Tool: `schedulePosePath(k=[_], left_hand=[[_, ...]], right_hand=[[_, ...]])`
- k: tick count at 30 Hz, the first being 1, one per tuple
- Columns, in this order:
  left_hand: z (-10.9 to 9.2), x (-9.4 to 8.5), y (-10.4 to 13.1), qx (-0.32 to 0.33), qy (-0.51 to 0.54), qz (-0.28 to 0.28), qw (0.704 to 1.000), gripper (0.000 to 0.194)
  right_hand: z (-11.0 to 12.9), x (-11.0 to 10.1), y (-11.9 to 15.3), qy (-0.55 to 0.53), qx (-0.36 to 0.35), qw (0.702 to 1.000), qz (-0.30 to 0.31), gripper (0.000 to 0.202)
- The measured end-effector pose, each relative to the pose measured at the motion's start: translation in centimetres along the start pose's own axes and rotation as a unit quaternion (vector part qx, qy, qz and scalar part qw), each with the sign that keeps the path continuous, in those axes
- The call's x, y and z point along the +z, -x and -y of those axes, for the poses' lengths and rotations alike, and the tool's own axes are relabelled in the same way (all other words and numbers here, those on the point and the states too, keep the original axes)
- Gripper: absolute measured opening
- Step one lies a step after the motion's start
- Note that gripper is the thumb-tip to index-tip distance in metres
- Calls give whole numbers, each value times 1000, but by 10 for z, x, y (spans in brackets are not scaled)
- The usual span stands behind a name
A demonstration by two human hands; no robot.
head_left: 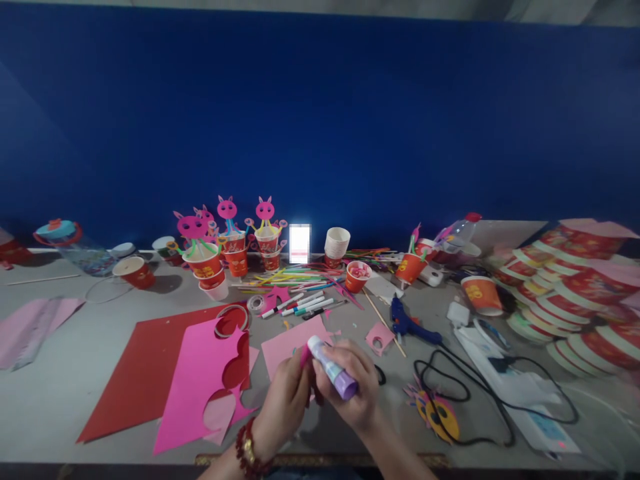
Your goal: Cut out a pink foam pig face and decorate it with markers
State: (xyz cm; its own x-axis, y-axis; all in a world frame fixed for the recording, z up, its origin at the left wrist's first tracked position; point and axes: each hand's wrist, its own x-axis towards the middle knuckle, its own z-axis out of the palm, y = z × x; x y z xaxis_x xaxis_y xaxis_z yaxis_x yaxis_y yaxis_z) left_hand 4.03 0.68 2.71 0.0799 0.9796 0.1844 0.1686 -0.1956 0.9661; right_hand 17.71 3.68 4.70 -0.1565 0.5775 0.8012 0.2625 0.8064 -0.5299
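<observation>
Near the front edge of the table, my right hand (353,383) is wrapped round a glue stick (333,368) with a white top end and a purple base. The white end points up and to the left. Just left of it, my left hand (290,387) pinches a small bright pink piece (305,355), mostly hidden by the fingers. The glue stick's white end is close to this pink piece; whether they touch is unclear. Behind the hands lies a light pink paper sheet (287,343).
Red sheet (135,373) and cut pink sheet (185,380) lie left. Markers (313,303) and decorated cups (205,267) stand or lie behind. A blue glue gun (413,327), black cable (465,377), power strip (520,393) and stacked cups (575,287) are right.
</observation>
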Motion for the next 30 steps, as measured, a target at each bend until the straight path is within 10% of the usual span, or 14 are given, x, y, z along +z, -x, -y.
schedulePosePath(k=[30], left_hand=[[-9,2,1,-4,5,-27,1000,32]], right_hand=[[-1,-3,0,47,-1,999,-11,33]])
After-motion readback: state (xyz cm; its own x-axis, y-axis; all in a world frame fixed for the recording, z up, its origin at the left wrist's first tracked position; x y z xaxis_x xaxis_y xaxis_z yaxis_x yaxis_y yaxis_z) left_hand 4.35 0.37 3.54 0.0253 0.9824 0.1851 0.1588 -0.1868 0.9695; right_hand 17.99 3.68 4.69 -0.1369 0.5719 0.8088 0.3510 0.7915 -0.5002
